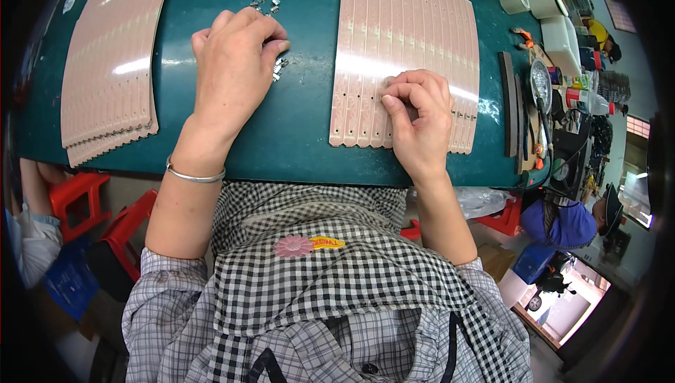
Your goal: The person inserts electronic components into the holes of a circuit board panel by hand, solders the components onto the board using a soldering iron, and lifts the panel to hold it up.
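My left hand [235,67] is over the green tabletop, its fingers curled and pinched together among small metal pieces [275,5]. More of these pieces [280,68] lie right beside its thumb. Whatever is between those fingertips is hidden. Over a pink-beige panel [365,46] of narrow joined strips with holes and a scalloped near edge, my right hand [422,119] has thumb and fingers closed together. What it pinches, if anything, is too small to make out. Small metal parts [463,116] sit in a row on the strips to the right of this hand.
At the left lies a stack of similar panels [112,60], with metal parts along its near end. Dark bars [508,102], white rolls [515,2] and a bottle [590,100] stand at the right. Red stools [79,199] are below the table's left side.
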Motion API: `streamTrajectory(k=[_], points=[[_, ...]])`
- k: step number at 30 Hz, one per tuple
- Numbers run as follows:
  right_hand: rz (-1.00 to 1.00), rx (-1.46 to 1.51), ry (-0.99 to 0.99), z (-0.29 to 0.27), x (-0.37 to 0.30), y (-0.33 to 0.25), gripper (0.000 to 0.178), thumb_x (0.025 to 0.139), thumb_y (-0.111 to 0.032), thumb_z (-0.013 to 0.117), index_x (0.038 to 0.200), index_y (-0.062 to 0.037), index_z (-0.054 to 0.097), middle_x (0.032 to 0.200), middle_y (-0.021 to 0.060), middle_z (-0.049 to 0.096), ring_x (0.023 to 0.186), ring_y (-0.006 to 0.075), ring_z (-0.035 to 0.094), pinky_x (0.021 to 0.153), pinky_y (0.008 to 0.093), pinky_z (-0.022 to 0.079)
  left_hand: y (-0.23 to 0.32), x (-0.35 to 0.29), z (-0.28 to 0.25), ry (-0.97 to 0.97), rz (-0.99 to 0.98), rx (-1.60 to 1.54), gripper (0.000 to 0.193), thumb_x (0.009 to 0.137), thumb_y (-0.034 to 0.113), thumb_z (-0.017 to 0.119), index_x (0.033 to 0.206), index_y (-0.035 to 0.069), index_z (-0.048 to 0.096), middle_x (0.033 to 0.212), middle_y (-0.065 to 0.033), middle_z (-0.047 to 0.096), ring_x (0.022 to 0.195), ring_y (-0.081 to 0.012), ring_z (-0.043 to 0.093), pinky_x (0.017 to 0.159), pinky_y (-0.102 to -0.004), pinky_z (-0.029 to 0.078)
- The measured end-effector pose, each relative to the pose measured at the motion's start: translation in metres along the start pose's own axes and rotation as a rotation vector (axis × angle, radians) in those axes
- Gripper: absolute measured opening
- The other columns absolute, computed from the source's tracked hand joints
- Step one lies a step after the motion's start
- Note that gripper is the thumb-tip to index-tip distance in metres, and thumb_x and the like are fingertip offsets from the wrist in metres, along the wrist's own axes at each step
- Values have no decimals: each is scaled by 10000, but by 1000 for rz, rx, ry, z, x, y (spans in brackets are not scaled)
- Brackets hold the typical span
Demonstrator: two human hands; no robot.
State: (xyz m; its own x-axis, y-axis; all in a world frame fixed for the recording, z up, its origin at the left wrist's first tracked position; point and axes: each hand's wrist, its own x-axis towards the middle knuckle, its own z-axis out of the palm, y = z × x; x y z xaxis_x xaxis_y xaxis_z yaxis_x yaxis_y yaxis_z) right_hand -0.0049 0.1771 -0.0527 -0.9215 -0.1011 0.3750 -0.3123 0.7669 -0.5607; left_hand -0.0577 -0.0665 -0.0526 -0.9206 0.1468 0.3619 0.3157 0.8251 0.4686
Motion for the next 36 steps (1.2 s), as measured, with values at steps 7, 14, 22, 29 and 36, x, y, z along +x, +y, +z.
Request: streamTrajectory(k=[7, 14, 22, 29, 36], points=[[-171, -152, 51, 5, 1, -5, 119, 681, -36, 730, 744, -104, 654, 864, -3, 622, 953, 231, 557, 921, 408, 320, 0, 4, -1, 61, 2, -111, 18, 823, 98, 694, 819, 85, 682, 827, -14, 643, 800, -205, 578, 774, -372, 395], [-128, -123, 50, -5, 2, -9, 124, 681, -55, 746, 758, -111, 666, 837, -5, 620, 941, 226, 557, 927, 410, 324, 25, -7, -19, -93, -319, -840, 60, 886, 54, 656, 938, 32, 676, 882, -32, 670, 774, -97, 621, 698, -237, 473], [-120, 362, 48, -18, 17, -51, 156, 671, -33, 764, 798, -72, 683, 874, 34, 651, 870, 252, 577, 790, 348, 444, 63, -30, -13, -191, -571, -1509, 212, 888, 24, 682, 1078, -20, 600, 912, -51, 669, 864, -93, 630, 800, -226, 506], [-129, 412, -47, -16, 8, -42, 133, 738, 41, 685, 832, -33, 627, 868, 78, 628, 884, 259, 559, 741, 356, 457, 72, -43, -6, -276, -558, -1488, 168, 879, 69, 699, 1019, 7, 630, 854, -32, 681, 749, -83, 616, 712, -206, 485], [-8, 123, -115, -6, 11, -15, 117, 754, 16, 665, 819, -34, 581, 883, 83, 601, 900, 286, 538, 798, 376, 439, 17, -14, -16, 51, -4, -115, 200, 704, 170, 803, 853, 98, 692, 866, -19, 612, 870, -214, 550, 807, -377, 370]])
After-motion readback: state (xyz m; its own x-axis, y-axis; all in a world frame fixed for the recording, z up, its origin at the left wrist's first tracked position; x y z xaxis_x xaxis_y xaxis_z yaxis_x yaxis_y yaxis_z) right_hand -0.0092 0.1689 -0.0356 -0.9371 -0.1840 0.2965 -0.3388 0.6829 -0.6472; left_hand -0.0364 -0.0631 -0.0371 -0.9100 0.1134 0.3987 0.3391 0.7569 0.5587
